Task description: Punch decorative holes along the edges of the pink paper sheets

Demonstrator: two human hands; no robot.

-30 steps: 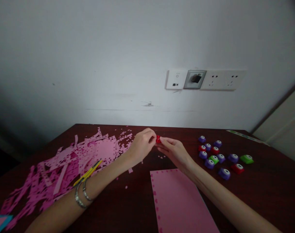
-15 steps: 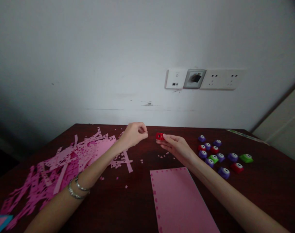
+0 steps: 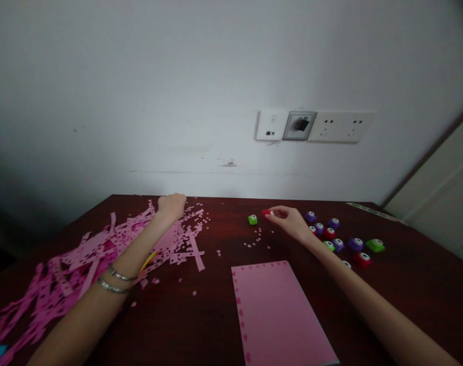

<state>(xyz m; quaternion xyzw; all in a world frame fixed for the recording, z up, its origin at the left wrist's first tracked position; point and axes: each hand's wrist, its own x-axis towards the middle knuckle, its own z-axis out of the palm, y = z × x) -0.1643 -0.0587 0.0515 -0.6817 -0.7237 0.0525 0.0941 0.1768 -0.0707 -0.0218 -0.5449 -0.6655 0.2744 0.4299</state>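
My right hand [image 3: 290, 222] pinches a small red paper punch [image 3: 266, 213] just above the dark table, next to a green punch [image 3: 252, 219] that stands alone. My left hand [image 3: 171, 206] is curled closed at the far edge of a heap of pink paper scraps [image 3: 82, 259]; whether it holds anything is hidden. A pink sheet [image 3: 277, 312] with punched holes along its left and top edges lies in front of me between my arms.
Several small purple, red and green punches [image 3: 343, 241] are grouped on the right of the dark wooden table [image 3: 414, 284]. Yellow scissors [image 3: 149, 259] peek out under my left forearm. Tiny pink cutouts [image 3: 257, 243] dot the middle. Wall sockets [image 3: 315, 126] sit above the table.
My hands have parted: the left swung left to the scrap heap, the right carried the red punch right toward the group. A green punch now shows beside it.
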